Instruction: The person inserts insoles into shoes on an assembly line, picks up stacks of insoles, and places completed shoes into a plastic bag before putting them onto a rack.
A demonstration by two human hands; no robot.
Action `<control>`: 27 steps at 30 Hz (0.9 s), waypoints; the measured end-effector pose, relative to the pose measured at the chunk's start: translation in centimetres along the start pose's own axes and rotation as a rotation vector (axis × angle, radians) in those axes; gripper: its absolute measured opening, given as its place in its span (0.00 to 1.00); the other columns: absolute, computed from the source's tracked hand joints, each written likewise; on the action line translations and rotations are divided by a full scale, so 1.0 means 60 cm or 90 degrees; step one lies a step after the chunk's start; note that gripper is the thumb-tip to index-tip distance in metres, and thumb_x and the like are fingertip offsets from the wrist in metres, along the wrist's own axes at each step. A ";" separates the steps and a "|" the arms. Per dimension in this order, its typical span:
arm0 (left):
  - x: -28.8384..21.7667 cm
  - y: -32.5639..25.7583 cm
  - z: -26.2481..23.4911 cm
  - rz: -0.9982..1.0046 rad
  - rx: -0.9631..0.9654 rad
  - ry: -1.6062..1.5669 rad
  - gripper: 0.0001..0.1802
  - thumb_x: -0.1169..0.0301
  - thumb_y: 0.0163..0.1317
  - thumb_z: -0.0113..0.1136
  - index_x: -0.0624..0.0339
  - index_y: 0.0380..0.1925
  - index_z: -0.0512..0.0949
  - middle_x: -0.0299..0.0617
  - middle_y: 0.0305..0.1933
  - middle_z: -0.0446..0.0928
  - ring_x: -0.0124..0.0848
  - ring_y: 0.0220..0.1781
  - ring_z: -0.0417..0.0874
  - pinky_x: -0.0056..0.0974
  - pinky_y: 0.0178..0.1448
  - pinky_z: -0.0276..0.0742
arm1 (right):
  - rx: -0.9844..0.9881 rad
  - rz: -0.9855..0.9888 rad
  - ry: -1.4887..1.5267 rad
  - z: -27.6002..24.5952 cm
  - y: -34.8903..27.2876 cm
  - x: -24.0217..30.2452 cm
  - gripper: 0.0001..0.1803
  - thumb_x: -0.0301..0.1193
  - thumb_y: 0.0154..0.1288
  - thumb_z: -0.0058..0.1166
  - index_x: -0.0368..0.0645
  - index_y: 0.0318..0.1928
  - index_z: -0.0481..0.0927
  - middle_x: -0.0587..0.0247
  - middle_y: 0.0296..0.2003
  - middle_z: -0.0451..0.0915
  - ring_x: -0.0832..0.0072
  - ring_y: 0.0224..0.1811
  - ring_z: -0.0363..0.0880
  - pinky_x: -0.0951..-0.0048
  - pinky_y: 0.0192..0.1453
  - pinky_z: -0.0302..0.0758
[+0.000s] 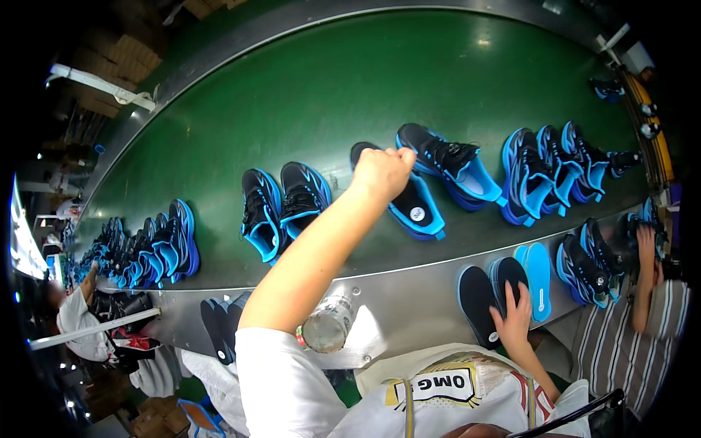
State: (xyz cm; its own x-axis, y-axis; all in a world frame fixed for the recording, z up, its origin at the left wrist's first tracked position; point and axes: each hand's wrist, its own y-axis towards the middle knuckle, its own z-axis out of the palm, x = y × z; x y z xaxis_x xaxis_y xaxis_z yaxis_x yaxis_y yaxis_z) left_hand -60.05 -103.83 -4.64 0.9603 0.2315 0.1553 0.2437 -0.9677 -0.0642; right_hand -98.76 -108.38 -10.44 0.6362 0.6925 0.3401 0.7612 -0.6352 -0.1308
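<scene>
My left hand (pixel 383 174) is closed over the middle of a black-and-blue sneaker (pixel 422 214) on the green belt. Its fingertips are hidden, and the shoe's toe shows beyond the knuckles. A round white label sits inside the shoe's heel. Touching it on the right is another black-and-blue sneaker (pixel 449 164), its light lining showing. My right hand (pixel 515 320) lies over the heel of a black insole (pixel 507 274) on the metal ledge, fingers apart. Next to that lie a second black insole (pixel 478 305) and bright blue insoles (pixel 539 281).
A sneaker pair (pixel 283 204) stands left of my left forearm, and several more shoes (pixel 522 175) line the belt at right. On the ledge (pixel 409 292) are a clear plastic cup (pixel 328 325) and dark insoles (pixel 219 328). A co-worker's striped sleeve (pixel 668 310) is at right; another person (pixel 82 317) is far left.
</scene>
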 end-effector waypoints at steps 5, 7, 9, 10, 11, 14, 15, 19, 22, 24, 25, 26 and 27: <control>-0.001 0.029 -0.095 -0.003 0.106 -0.085 0.08 0.72 0.53 0.46 0.60 0.31 0.73 0.44 0.34 0.76 0.38 0.36 0.79 0.41 0.36 0.74 | 0.007 0.148 0.035 0.004 -0.074 -0.054 0.36 0.32 0.46 0.58 0.45 0.58 0.60 0.38 0.54 0.58 0.45 0.54 0.59 0.58 0.55 0.60; -0.024 0.048 -0.109 -0.007 0.007 -0.208 0.08 0.70 0.52 0.48 0.61 0.30 0.72 0.48 0.32 0.75 0.44 0.36 0.78 0.44 0.36 0.74 | 0.014 0.178 0.078 0.001 -0.082 -0.072 0.36 0.32 0.46 0.59 0.44 0.58 0.59 0.37 0.53 0.59 0.45 0.53 0.60 0.59 0.55 0.61; -0.062 0.059 -0.088 -0.073 -0.081 -0.357 0.18 0.61 0.52 0.52 0.62 0.38 0.70 0.51 0.34 0.75 0.46 0.36 0.77 0.45 0.37 0.73 | 0.027 0.150 0.120 -0.007 -0.081 -0.081 0.37 0.33 0.46 0.59 0.43 0.58 0.59 0.36 0.51 0.61 0.46 0.52 0.62 0.61 0.55 0.62; -0.087 0.061 -0.070 -0.108 -0.125 -0.394 0.26 0.56 0.50 0.54 0.63 0.43 0.67 0.52 0.35 0.74 0.48 0.36 0.76 0.45 0.37 0.73 | 0.005 0.156 0.165 -0.012 -0.080 -0.087 0.36 0.33 0.43 0.61 0.41 0.56 0.62 0.38 0.49 0.65 0.50 0.51 0.65 0.64 0.54 0.64; -0.112 0.062 -0.046 -0.142 -0.169 -0.432 0.33 0.51 0.48 0.57 0.64 0.49 0.63 0.54 0.36 0.73 0.49 0.36 0.76 0.45 0.37 0.73 | -0.006 0.146 0.194 -0.028 -0.077 -0.087 0.35 0.33 0.43 0.62 0.40 0.54 0.64 0.39 0.48 0.67 0.51 0.51 0.66 0.64 0.53 0.64; -0.160 0.082 0.037 -0.197 -0.206 -0.433 0.35 0.58 0.49 0.59 0.68 0.50 0.59 0.57 0.35 0.71 0.51 0.34 0.76 0.44 0.35 0.73 | -0.080 0.135 0.251 -0.084 -0.056 -0.094 0.27 0.32 0.41 0.63 0.37 0.45 0.73 0.45 0.46 0.71 0.54 0.48 0.70 0.65 0.52 0.66; -0.168 0.089 0.063 -0.201 -0.258 -0.435 0.31 0.60 0.51 0.57 0.69 0.49 0.60 0.57 0.34 0.71 0.51 0.33 0.75 0.44 0.34 0.73 | -0.111 0.135 0.273 -0.107 -0.039 -0.090 0.23 0.31 0.43 0.62 0.36 0.42 0.75 0.48 0.43 0.73 0.60 0.43 0.73 0.68 0.47 0.69; -0.152 0.100 0.075 -0.256 -0.329 -0.456 0.26 0.62 0.55 0.51 0.70 0.48 0.62 0.57 0.32 0.71 0.52 0.32 0.75 0.45 0.34 0.73 | -0.101 0.057 0.447 -0.201 0.075 -0.055 0.12 0.28 0.50 0.56 0.35 0.36 0.78 0.57 0.33 0.75 0.78 0.32 0.72 0.79 0.35 0.69; -0.138 0.118 0.062 -0.397 -0.303 -0.648 0.24 0.60 0.59 0.46 0.73 0.46 0.63 0.65 0.42 0.69 0.57 0.43 0.72 0.46 0.45 0.69 | 0.034 -0.004 0.531 -0.245 0.173 -0.034 0.08 0.29 0.50 0.57 0.36 0.30 0.79 0.64 0.24 0.77 0.82 0.26 0.71 0.81 0.30 0.68; -0.108 0.115 0.081 -0.385 -0.297 -0.717 0.23 0.55 0.60 0.45 0.69 0.33 0.70 0.52 0.26 0.72 0.40 0.31 0.74 0.39 0.36 0.68 | 0.189 0.054 0.607 -0.254 0.242 -0.001 0.08 0.29 0.48 0.58 0.37 0.27 0.80 0.66 0.20 0.76 0.82 0.22 0.71 0.81 0.26 0.68; -0.098 0.105 0.070 -0.386 -0.217 -0.754 0.24 0.54 0.60 0.45 0.69 0.29 0.70 0.49 0.21 0.71 0.35 0.26 0.72 0.37 0.33 0.66 | 0.250 0.069 0.626 -0.252 0.272 0.013 0.08 0.30 0.47 0.59 0.37 0.26 0.80 0.65 0.19 0.76 0.82 0.20 0.71 0.81 0.25 0.67; -0.098 0.101 0.066 -0.373 -0.193 -0.800 0.26 0.51 0.59 0.44 0.68 0.22 0.70 0.41 0.18 0.67 0.26 0.23 0.65 0.33 0.29 0.63 | 0.295 0.085 0.641 -0.246 0.297 0.022 0.08 0.30 0.45 0.59 0.37 0.25 0.80 0.65 0.19 0.76 0.81 0.19 0.71 0.81 0.24 0.67; -0.099 0.100 0.065 -0.372 -0.163 -0.825 0.26 0.51 0.59 0.44 0.68 0.22 0.70 0.39 0.18 0.67 0.25 0.23 0.64 0.33 0.29 0.62 | 0.338 0.100 0.656 -0.231 0.318 0.028 0.08 0.29 0.44 0.60 0.37 0.24 0.80 0.65 0.18 0.76 0.81 0.19 0.71 0.80 0.23 0.67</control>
State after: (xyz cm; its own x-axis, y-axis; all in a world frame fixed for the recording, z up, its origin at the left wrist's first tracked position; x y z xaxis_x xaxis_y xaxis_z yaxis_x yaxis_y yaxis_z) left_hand -63.74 -110.63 -9.79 0.2124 0.3838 -0.8986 0.7401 -0.6637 -0.1085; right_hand -84.91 -124.10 0.54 0.5115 -0.1412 0.8476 0.7947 -0.2973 -0.5291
